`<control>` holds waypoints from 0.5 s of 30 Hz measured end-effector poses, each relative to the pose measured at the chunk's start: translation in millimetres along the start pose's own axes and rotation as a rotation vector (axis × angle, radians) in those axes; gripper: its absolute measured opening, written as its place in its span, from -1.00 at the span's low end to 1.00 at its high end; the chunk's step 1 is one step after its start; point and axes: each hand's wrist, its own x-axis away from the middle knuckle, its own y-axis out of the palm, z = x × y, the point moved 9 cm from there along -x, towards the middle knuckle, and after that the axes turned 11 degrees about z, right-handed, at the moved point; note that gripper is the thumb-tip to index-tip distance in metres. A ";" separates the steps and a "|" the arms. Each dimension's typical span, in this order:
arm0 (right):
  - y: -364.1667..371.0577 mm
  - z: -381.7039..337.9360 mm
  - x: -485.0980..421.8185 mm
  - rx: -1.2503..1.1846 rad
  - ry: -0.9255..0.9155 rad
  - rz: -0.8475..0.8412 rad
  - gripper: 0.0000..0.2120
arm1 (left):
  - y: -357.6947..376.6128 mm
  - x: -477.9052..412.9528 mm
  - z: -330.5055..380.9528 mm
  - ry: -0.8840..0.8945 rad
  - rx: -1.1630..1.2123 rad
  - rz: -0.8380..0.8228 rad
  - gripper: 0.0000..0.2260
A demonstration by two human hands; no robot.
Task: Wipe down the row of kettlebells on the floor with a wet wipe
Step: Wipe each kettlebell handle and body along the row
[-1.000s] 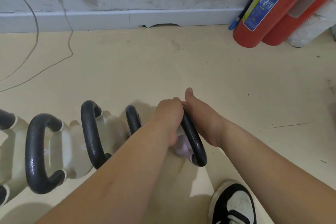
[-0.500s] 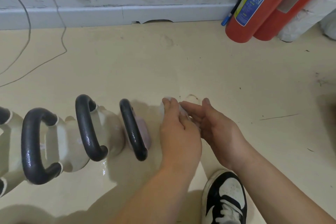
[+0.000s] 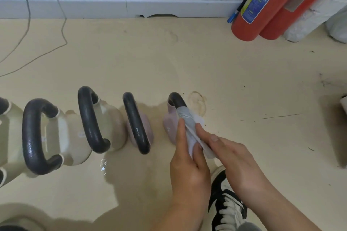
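A beige floor is seen below a white wall, with two red fire extinguishers at the upper right. A row of kettlebells is stood across the floor. Round the handle of the pink kettlebell at its right end (black-handled like the rest) a wet wipe is wrapped. It is pinched by the left hand and right hand, fingers and thumbs clamped on it. A black-and-white shoe is seen below

- Kettlebells: upright in a row on the floor from 9 o'clock to centre. The left ones are cream, the two on the right pale pink, and all have black handles.
- Wet wipe: white, draped over the handle of the rightmost pink kettlebell. I pinch its lower end between my left hand and right hand.
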 end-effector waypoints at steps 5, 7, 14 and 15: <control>-10.8 3.3 5.0 0.228 -0.093 0.163 -0.24 | 0.1 2.9 -13.2 0.049 -0.048 -0.007 -0.30; -13.4 3.9 0.6 0.202 -0.082 0.229 -0.46 | 0.5 1.3 -8.4 0.050 -0.013 0.026 -0.43; 26.3 -13.9 -36.5 0.146 0.058 0.025 -0.62 | 8.7 -55.8 27.5 -0.096 0.044 0.027 -0.80; 28.4 -18.4 -43.4 0.188 0.057 0.006 -0.56 | 8.4 -67.4 28.0 -0.183 0.050 0.021 -0.75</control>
